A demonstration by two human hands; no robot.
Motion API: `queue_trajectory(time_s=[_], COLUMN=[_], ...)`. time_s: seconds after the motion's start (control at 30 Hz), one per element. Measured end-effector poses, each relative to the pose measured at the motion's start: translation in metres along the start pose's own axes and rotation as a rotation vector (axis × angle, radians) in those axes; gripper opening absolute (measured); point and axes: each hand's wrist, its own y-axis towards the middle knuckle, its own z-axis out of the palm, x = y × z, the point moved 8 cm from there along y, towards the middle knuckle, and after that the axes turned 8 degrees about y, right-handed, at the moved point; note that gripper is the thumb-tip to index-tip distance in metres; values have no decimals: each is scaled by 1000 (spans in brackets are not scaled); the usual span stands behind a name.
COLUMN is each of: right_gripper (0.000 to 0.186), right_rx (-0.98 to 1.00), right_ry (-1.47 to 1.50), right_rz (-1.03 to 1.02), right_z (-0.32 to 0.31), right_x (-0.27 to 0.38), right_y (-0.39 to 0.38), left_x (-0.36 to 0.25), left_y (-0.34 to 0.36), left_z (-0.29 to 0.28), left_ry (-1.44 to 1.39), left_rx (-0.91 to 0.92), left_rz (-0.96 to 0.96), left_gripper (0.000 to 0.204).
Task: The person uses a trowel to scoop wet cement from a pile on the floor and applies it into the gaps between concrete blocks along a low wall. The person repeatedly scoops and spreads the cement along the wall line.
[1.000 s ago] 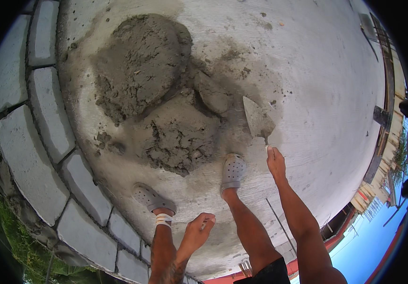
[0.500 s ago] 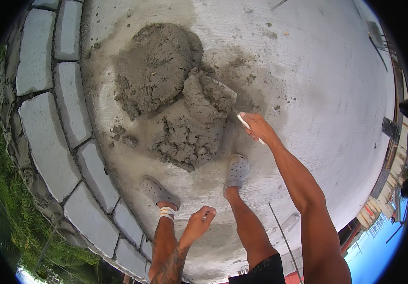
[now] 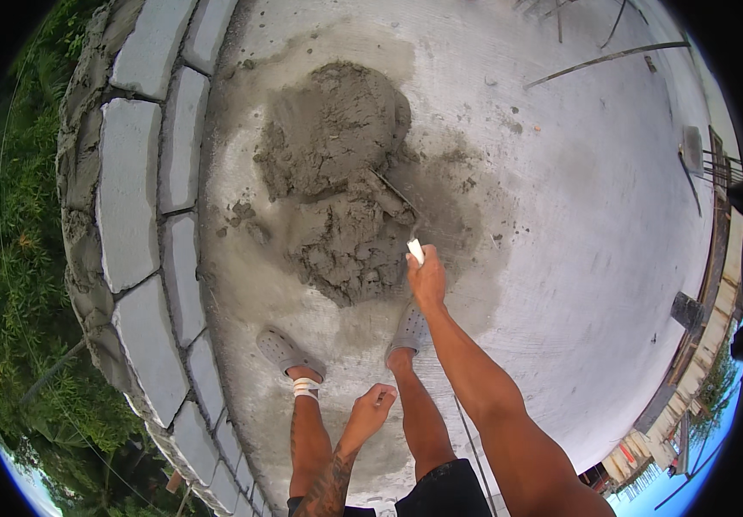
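Observation:
My right hand grips the white handle of a trowel. The trowel's blade is turned nearly edge-on and is partly sunk in wet grey mortar, so its lower part is hidden. The mortar lies on the concrete floor as a larger far mound and a rougher, broken near mound, joined beside the blade. Low down, between my legs, my left hand hangs with its fingers curled closed. Nothing shows in it, and it is well apart from the mortar.
A curved wall of grey blocks runs along the left, with greenery beyond it. My feet in grey clogs stand just short of the mortar. A thin rod lies at the far right. Small mortar crumbs dot the floor.
My right hand has drawn the trowel nearer and to the left across the mortar, and the blade has turned from flat and loaded to edge-on. The view has shifted, showing more of the wall side.

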Motion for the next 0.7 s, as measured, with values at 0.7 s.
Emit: queue_trajectory(time_s=[0.7], right_gripper=[51], right_rx=[46], right_ry=[-188], right_rz=[531], right_z=[-68], right_x=[-207], right_y=[-65], left_x=[48], left_y=[8], left_z=[-35], left_ry=[221], left_rx=[74], left_rz=[-52], left_gripper=[23])
